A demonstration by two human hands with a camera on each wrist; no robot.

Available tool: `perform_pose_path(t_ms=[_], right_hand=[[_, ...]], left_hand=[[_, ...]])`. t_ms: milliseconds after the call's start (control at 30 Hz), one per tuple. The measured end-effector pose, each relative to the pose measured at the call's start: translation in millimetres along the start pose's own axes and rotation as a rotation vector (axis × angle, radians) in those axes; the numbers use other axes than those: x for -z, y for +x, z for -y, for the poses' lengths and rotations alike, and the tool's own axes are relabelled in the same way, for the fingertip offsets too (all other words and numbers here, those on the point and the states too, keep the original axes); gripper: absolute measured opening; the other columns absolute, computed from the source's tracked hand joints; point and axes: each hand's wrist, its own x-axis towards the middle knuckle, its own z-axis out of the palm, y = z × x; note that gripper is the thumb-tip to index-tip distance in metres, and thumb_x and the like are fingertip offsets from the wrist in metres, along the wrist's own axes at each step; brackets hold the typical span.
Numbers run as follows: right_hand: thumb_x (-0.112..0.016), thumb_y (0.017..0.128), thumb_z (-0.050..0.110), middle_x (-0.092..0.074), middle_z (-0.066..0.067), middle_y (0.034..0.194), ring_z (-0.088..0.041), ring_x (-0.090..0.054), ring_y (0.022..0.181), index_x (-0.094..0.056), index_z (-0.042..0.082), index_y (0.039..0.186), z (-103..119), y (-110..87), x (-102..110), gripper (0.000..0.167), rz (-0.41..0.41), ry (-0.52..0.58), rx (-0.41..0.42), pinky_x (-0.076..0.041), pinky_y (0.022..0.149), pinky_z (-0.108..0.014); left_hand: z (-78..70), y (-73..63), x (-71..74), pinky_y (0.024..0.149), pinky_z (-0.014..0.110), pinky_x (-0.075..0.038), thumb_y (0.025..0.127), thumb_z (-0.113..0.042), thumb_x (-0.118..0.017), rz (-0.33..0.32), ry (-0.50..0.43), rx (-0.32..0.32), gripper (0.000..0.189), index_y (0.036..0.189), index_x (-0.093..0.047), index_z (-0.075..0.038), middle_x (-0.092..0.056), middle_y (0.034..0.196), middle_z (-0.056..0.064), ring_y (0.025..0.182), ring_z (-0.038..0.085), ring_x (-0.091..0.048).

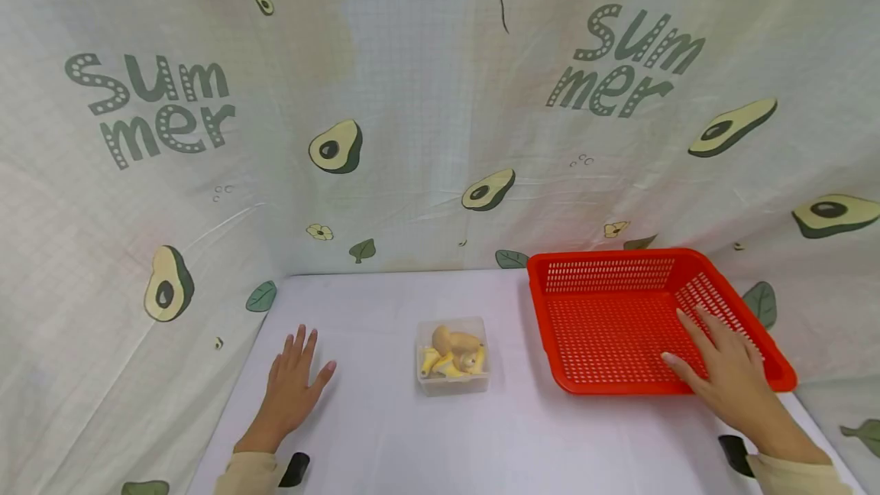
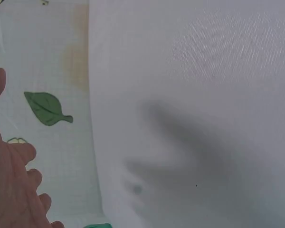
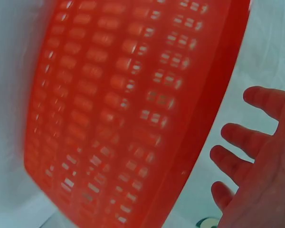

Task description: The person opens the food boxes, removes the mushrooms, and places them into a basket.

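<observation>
A red plastic basket with slotted walls stands at the right of the white table. My right hand is over its front right corner in the head view, fingers spread, holding nothing. In the right wrist view the basket's side wall fills the middle, with the fingers apart from its rim. At the table's left, my left hand hovers with fingers straight, its shadow on the tabletop in the left wrist view. Between the hands sits a clear square container holding several yellow and tan pieces.
The white table ends at the back and left against a hanging cloth printed with avocados, leaves and lettering. Cloth also hangs along the right, close beside the basket. Each wrist carries a dark strapped device.
</observation>
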Motion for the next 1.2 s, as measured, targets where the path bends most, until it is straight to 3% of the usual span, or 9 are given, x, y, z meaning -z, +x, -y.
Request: perform_pose_path(t_ms=[467, 700, 967, 1200], right_hand=[[-0.071, 0.099, 0.047, -0.026, -0.033, 0.162, -0.062, -0.027, 0.140, -0.028, 0.007, 0.166, 59, 8.3, -12, 0.089, 0.053, 0.040, 0.091, -0.002, 0.125, -0.078], [-0.077, 0.096, 0.042, -0.031, -0.029, 0.161, -0.059, -0.031, 0.141, -0.038, 0.007, 0.162, 82, 11.8, -21, 0.084, 0.049, 0.078, 0.154, -0.016, 0.120, -0.081], [-0.081, 0.092, 0.037, -0.036, -0.025, 0.160, -0.054, -0.037, 0.139, -0.045, 0.007, 0.157, 108, 14.2, -36, 0.080, 0.010, 0.104, 0.242, -0.024, 0.118, -0.077], [-0.084, 0.088, 0.037, -0.041, -0.021, 0.158, -0.049, -0.040, 0.139, -0.049, 0.009, 0.155, 135, 13.6, -50, 0.080, -0.004, 0.106, 0.291, -0.031, 0.114, -0.074]], left_hand=[[-30.6, 0.1, -23.7, 0.123, 0.079, -0.015, 0.105, -0.038, -0.065, 0.009, -0.030, -0.069, 0.083, 0.165, -0.026, 0.004, -0.014, 0.173, 0.026, 0.157, 0.055, -0.012], [-41.9, 0.0, -34.5, 0.120, 0.081, -0.023, 0.103, -0.039, -0.067, 0.006, -0.025, -0.096, 0.085, 0.165, -0.026, 0.002, -0.018, 0.173, 0.023, 0.156, 0.053, -0.018], [-59.1, -0.3, -47.2, 0.123, 0.072, -0.028, 0.102, -0.040, -0.070, 0.019, -0.053, -0.110, 0.087, 0.166, -0.026, -0.002, -0.022, 0.174, 0.019, 0.157, 0.048, -0.024], [-67.2, -1.8, -60.7, 0.125, 0.065, -0.032, 0.099, -0.037, -0.075, -0.002, -0.113, -0.161, 0.089, 0.166, -0.028, -0.003, -0.027, 0.173, 0.016, 0.155, 0.044, -0.031]])
